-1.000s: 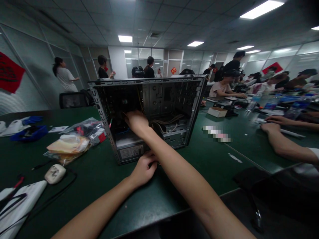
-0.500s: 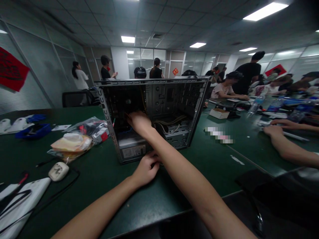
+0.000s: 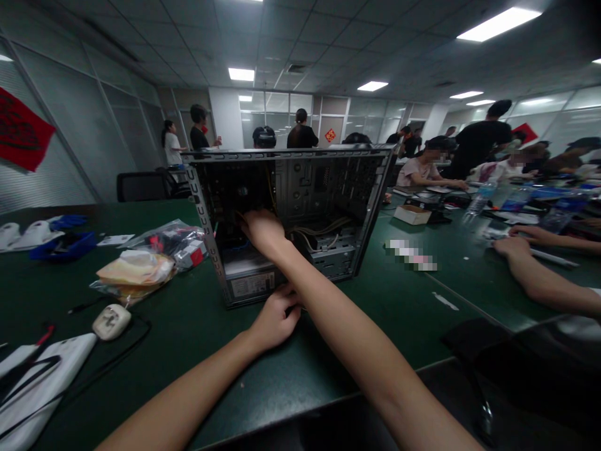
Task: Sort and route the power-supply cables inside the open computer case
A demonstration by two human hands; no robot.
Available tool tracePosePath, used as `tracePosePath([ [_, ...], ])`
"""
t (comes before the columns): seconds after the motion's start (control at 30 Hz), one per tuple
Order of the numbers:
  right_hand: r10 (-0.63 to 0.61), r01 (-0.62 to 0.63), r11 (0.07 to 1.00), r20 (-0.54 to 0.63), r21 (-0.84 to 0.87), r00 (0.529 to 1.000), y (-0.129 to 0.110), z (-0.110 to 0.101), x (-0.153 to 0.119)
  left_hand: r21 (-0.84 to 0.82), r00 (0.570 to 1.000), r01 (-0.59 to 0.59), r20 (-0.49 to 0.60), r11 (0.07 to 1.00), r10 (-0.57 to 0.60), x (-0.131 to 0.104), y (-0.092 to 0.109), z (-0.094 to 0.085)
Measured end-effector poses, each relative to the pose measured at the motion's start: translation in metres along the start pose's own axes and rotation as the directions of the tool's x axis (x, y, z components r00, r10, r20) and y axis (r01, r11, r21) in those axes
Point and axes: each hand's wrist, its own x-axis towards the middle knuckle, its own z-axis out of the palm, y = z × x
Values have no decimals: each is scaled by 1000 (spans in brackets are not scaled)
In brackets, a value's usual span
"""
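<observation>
Green tabletop spread beneath the open computer case, which stood with its uncovered side toward us. The right hand reached inside, left of some pale cables; the left hand lay loosely curled at the case's lower front edge. Shadow hid the right fingertips and the right forearm covered the left ones, so I couldn't tell how wide either grip was or what, if anything, it held.

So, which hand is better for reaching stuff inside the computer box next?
Probably the right hand: it is inside the open computer case. The left hand is outside, by the case's near bottom edge.
</observation>
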Motion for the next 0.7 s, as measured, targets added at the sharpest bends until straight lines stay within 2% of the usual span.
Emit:
tracePosePath([
  [0.47, -11, 11, 999, -15, -51, 1000, -7, -1, 5, 6, 1000, -3, 8, 1000, 3, 1, 0, 1],
  [0.7, -60, 60, 998, 4, 7, 998, 1, 3, 13, -2, 1000, 10, 8, 1000, -10, 2, 3, -1],
])
